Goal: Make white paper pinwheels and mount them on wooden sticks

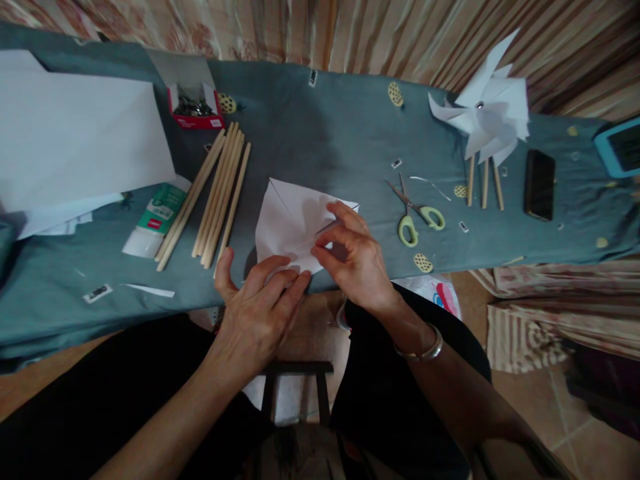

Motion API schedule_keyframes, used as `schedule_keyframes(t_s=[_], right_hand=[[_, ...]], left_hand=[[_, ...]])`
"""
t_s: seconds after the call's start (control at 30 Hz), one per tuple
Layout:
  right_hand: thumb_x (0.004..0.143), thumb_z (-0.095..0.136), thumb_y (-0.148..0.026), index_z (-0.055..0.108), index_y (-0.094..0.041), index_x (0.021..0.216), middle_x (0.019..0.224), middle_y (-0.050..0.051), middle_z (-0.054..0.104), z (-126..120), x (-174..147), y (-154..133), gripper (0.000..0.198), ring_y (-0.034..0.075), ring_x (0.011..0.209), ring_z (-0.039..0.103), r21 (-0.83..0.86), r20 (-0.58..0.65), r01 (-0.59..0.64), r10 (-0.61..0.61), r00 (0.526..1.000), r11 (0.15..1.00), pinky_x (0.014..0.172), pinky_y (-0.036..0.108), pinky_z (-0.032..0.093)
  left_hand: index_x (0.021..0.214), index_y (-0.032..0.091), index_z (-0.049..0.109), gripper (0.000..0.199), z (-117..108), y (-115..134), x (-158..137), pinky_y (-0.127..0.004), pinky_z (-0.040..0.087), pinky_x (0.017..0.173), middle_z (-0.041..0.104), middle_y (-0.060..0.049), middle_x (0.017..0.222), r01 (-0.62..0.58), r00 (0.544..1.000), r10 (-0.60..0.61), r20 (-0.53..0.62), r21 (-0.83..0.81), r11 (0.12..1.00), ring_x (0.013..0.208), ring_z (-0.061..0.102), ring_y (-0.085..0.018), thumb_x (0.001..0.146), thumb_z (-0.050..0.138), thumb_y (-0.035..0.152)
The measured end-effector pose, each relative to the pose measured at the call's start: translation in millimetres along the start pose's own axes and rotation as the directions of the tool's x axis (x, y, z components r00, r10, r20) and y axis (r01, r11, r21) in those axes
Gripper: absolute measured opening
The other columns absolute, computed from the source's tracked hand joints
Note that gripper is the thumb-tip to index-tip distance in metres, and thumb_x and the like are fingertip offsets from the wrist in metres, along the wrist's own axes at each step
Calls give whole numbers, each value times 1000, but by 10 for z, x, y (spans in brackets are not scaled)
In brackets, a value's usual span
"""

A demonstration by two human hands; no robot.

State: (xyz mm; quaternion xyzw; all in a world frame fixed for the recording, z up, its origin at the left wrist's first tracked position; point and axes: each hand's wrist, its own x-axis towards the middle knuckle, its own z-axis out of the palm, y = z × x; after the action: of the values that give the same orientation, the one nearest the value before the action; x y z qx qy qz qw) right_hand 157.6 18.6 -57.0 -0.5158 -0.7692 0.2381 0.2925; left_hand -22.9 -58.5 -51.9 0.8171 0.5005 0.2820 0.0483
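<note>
A white square sheet of paper lies near the front edge of the cloth-covered table, with dark diagonal lines at its far corners and one part curling up. My left hand holds its near edge, fingers bent over it and the little finger raised; the thumb is hidden. Over the right half of the sheet, my right hand is closed in a pinch, thumb and index finger together on the paper. Green-handled scissors lie slightly open to the right of the hands. Several wooden sticks are on the left.
Left of the sticks lie a glue tube and large white sheets. A red box of metal pieces stands behind. Paper pinwheels on sticks, a phone and a blue-framed device are at right. Paper strips lie about.
</note>
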Motion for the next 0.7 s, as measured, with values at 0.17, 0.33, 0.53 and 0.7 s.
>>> schedule_keyframes(t_s=[0.17,0.33,0.53,0.7], right_hand=[[80,71,-21,67,-23,81,138,5,57,-2,0,1,4,26,135,48,18,7,-12,12,1000,1000,114,51,39],[81,68,-22,68,-25,82,139,4,56,0,-7,1,3,27,136,47,19,15,-13,13,1000,1000,114,50,39],[80,70,-21,67,-23,83,140,5,55,-4,-12,1,4,27,137,46,3,15,11,-11,1000,1000,116,47,38],[81,69,-21,68,-22,85,142,7,54,-13,-13,-1,4,26,137,46,-7,26,41,-41,999,999,116,48,37]], left_hand=[[117,18,61,26,19,-11,-17,-61,7,117,74,-4,101,2,1000,-2,4,-12,1000,115,62,-26,91,60,14],[118,20,60,26,13,-3,-22,-61,7,117,74,-3,100,1,1000,-1,-3,-25,1000,115,61,-26,93,58,15],[116,23,60,24,0,16,-13,-58,7,118,74,0,100,11,1000,-11,1,-23,1000,116,62,-24,94,56,16],[116,24,60,24,10,9,-18,-58,6,118,74,-1,99,11,1000,-11,-4,-31,999,114,62,-25,93,56,17]])
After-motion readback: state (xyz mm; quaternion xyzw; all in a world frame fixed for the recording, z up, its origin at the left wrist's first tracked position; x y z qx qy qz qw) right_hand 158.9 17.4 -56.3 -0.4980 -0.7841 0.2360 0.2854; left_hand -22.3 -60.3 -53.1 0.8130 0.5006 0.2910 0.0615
